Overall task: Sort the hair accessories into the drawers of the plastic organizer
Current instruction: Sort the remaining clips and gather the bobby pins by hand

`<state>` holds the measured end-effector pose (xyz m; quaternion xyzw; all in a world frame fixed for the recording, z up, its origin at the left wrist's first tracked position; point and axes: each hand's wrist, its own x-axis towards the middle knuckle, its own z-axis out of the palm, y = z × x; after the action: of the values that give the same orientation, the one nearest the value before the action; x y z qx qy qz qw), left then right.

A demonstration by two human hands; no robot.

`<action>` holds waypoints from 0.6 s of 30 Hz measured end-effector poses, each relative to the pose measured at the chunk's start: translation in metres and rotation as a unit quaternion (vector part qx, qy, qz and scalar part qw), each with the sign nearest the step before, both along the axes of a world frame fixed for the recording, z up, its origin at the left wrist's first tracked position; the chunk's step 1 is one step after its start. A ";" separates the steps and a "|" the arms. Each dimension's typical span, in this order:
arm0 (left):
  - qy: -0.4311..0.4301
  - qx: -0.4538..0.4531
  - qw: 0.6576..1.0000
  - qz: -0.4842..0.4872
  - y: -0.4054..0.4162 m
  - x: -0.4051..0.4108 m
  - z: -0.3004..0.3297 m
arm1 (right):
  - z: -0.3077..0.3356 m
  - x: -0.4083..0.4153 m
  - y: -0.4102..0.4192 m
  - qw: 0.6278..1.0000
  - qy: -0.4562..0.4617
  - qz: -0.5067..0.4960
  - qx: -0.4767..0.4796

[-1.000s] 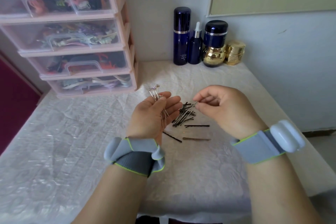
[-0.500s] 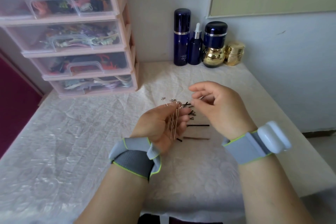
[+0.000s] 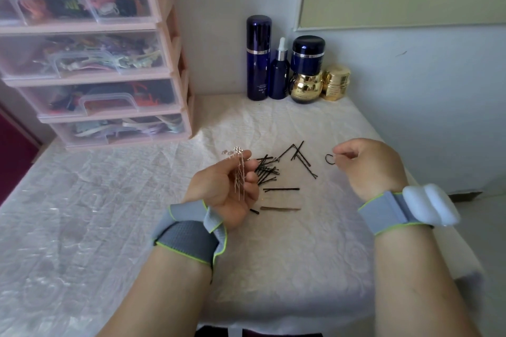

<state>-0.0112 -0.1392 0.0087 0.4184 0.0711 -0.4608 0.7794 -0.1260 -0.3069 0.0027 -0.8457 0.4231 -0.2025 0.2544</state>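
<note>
The left hand (image 3: pixel 227 189) lies palm up with its fingers curled round a bunch of pale hairpins (image 3: pixel 239 169) (their jewelled heads stick out past the fingertips). The right hand (image 3: pixel 367 167) pinches a small black hair tie (image 3: pixel 329 159) between thumb and forefinger, held above the cloth. Between the two hands, just beyond the left fingertips, lies a loose pile of black bobby pins (image 3: pixel 269 171); one brown pin (image 3: pixel 280 208) sits nearer the left wrist. The pink drawer organizer (image 3: pixel 175 63) stands well beyond the left hand, its drawers pushed in.
</note>
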 end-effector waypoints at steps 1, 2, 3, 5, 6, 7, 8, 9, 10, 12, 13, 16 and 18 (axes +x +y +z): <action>0.000 0.002 1.000 -0.005 -0.001 0.000 0.000 | 0.000 0.001 -0.001 1.000 0.013 0.000 0.004; -0.002 0.004 1.000 -0.009 -0.001 0.000 0.000 | -0.001 0.001 -0.001 1.000 0.024 0.001 0.007; -0.005 0.007 1.000 -0.013 -0.002 0.001 0.000 | -0.001 0.002 -0.001 0.999 0.032 0.002 0.009; -0.008 0.006 1.000 -0.015 -0.003 0.001 0.000 | -0.003 0.005 -0.002 0.999 0.047 0.002 0.013; -0.006 0.002 1.000 -0.014 -0.004 0.002 -0.001 | -0.004 0.006 -0.002 0.998 0.058 0.002 0.013; -0.003 -0.004 1.000 -0.012 -0.004 0.002 -0.001 | -0.005 0.008 -0.001 0.997 0.072 0.003 0.011; 0.000 -0.010 1.000 -0.011 -0.004 0.002 -0.002 | -0.006 0.009 -0.001 0.997 0.082 0.006 0.007; 0.003 -0.015 1.000 -0.010 -0.005 0.003 -0.002 | -0.006 0.011 -0.001 0.996 0.086 0.007 0.005; 0.007 -0.019 1.000 -0.008 -0.005 0.004 -0.002 | -0.006 0.013 -0.001 0.996 0.084 0.007 0.005; 0.014 -0.022 1.000 -0.007 -0.005 0.005 -0.002 | -0.006 0.015 -0.002 0.996 0.087 0.006 0.001; 0.017 -0.022 1.000 -0.008 -0.005 0.005 -0.003 | -0.007 0.016 -0.002 0.995 0.097 0.008 -0.005; 0.015 -0.016 1.000 -0.012 -0.005 0.004 -0.003 | -0.006 0.017 -0.002 0.993 0.115 0.021 -0.010; 0.012 -0.013 1.000 -0.010 -0.005 0.005 -0.004 | -0.004 0.018 -0.001 0.994 0.105 0.024 -0.012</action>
<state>-0.0064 -0.1438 0.0049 0.4030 0.0704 -0.4746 0.7794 -0.1080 -0.3074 -0.0015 -0.8750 0.4251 -0.1113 0.2034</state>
